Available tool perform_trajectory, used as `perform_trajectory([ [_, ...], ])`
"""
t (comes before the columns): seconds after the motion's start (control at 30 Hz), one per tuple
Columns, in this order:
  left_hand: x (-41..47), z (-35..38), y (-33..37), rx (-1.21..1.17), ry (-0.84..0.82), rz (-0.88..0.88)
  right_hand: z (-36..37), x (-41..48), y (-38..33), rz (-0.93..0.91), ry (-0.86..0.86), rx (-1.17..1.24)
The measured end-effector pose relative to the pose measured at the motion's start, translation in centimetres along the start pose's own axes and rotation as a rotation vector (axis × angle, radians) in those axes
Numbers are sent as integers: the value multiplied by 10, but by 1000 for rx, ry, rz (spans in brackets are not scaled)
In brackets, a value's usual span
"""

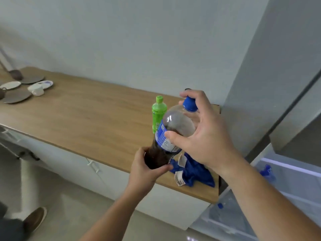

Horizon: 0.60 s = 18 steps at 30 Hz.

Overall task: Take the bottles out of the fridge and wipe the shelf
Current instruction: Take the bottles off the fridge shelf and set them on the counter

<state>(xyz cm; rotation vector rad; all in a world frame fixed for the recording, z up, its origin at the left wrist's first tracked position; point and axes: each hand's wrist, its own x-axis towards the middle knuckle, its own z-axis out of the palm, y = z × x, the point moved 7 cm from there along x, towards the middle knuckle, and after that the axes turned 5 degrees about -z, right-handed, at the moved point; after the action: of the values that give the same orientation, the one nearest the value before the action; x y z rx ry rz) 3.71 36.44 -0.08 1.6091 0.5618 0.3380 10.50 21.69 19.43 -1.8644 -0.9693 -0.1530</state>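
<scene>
- Head view is showing me carrying the cola bottle [171, 136] tilted over the worktop [83, 108], clear of the fridge [286, 171] that is standing open on my right; I am judging this to be the set-down step.
- My left hand [147, 167] is wrapping its fingers closed around the dark base, and my right hand [205, 136] is gripping the shoulder, with its upper fingers [191, 94] curling round the blue cap [190, 105].
- The bottle is leaning well off upright, so I am risking a landing on the base edge and a tip-over.
- The green bottle [158, 113] is standing just behind it (already out and upright); a careless swing could be knocking it down.
- The blue cloth [192, 169] is lying bunched on the worktop edge right under my hands; setting the base on a fold would be leaving the bottle rocking.
- The plastic may be slick from the cold (I cannot tell from here), so loosening one hand early could be letting it slip.
- More blue caps [267, 171] are showing in the fridge door, so the shelf is probably not ready for wiping.
</scene>
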Motion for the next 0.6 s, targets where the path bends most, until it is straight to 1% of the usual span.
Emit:
perform_trajectory([
  [0.17, 87, -17, -26, 183, 18, 4, 83, 67, 32, -22, -117, -142],
  [0.27, 120, -18, -41, 207, -8, -19, 118, 90, 61, -6, -162, -200],
  [0.47, 154, -12, -59, 281, -51, -34, 146, 110, 96, -1, -218, -276],
  [0.6, 161, -8, -74, 319, -59, -20, 150, 105, 111, 16, -203, -272],
])
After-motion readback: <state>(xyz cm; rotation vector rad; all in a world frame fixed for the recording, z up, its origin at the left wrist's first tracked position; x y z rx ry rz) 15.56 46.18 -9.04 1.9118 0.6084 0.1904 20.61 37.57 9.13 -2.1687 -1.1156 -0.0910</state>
